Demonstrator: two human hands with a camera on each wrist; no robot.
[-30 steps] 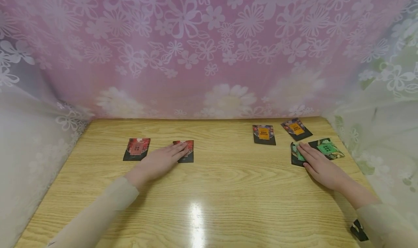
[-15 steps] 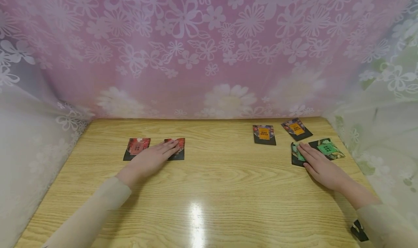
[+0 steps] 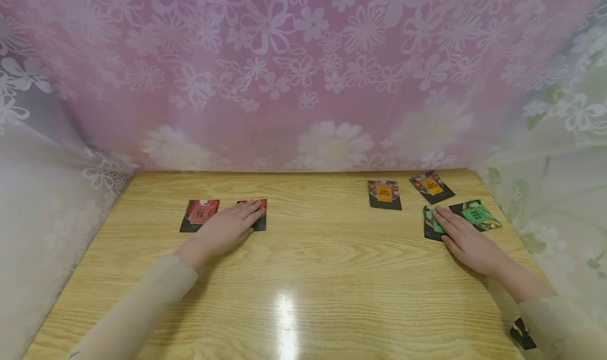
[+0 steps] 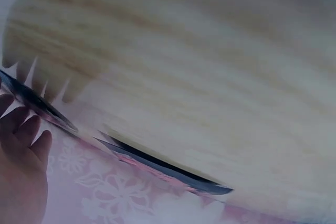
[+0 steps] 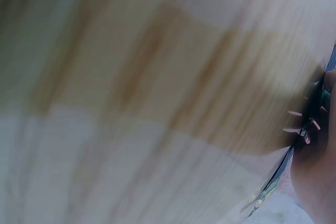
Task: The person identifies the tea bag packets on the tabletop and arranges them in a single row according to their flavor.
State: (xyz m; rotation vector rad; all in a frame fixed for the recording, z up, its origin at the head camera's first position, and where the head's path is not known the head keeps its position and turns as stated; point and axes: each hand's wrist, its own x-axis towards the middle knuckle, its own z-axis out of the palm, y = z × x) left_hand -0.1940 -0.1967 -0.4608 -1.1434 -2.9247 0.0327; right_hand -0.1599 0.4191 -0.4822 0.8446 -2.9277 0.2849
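Note:
My left hand (image 3: 225,229) rests with straight fingers on a black-and-red packet (image 3: 260,224), covering much of its front. A matching red packet (image 3: 198,217) lies just to the left, its right side overlapped by the hand in the head view. In the left wrist view, the fingers (image 4: 26,129) lie against the packet's edge. On the right, my right hand (image 3: 467,244) lies flat over a black-and-green packet (image 3: 431,232), hiding part of it. Beside it lies a second green packet (image 3: 478,215), partly behind the fingers.
Two packets with orange labels, one upright (image 3: 384,194) and one tilted packet (image 3: 431,187), lie behind the right hand. A small black item (image 3: 522,333) sits by the right sleeve. Floral curtains (image 3: 303,86) surround the wooden table (image 3: 332,286).
My left hand has slid the red packet leftward, closer to the other red packet, mostly in the first half second. The right hand and its green packets have stayed in place.

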